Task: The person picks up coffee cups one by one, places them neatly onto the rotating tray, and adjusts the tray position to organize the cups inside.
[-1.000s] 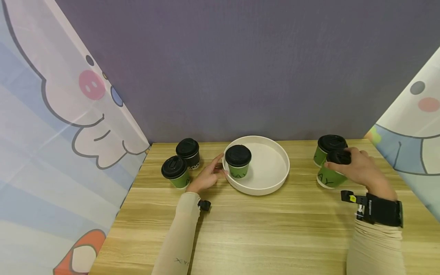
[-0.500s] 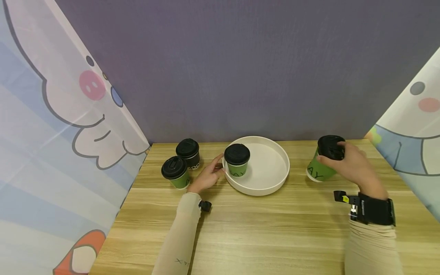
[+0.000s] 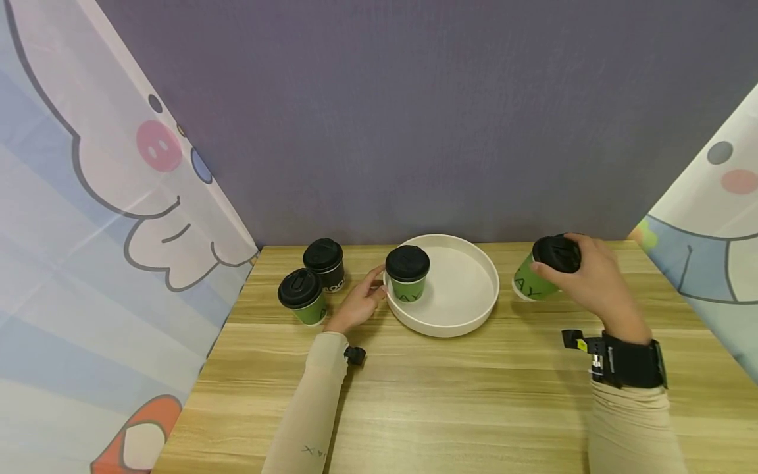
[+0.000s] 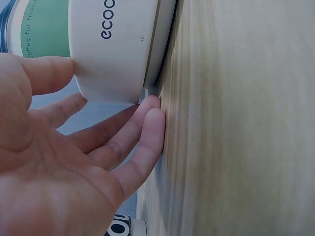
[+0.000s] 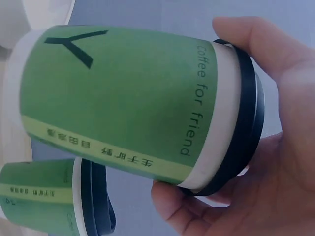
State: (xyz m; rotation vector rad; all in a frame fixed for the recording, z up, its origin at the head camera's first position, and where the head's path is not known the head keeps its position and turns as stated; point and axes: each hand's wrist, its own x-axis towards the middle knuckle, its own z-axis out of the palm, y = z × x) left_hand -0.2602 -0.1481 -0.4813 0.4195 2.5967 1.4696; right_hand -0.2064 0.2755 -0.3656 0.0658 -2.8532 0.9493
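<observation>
My right hand (image 3: 592, 280) grips a green paper coffee cup (image 3: 531, 280) by its black lid, tilted, right of the round white tray (image 3: 462, 322). The right wrist view shows thumb and fingers around the lid. Another lidded green cup (image 5: 37, 196) stands behind, mostly hidden in the head view. My left hand (image 3: 358, 306) rests against the tray's left side; in the left wrist view the thumb touches the wall and the loosely extended fingers reach its base. Inside the tray, at the left, a third lidded green cup (image 3: 408, 289) stands upright.
Left of my left hand stand a green lidded cup (image 3: 309, 309) and, just behind it, a black lidded cup (image 3: 333, 278). A grey wall (image 3: 438, 131) rises at the back of the wooden table (image 3: 450, 408). Printed cartoon curtains (image 3: 77, 263) hang at both sides.
My right hand has carried its green cup leftward toward the tray, away from where it stood. The cup in the tray appears shifted slightly left and back. My left hand stays at the tray.
</observation>
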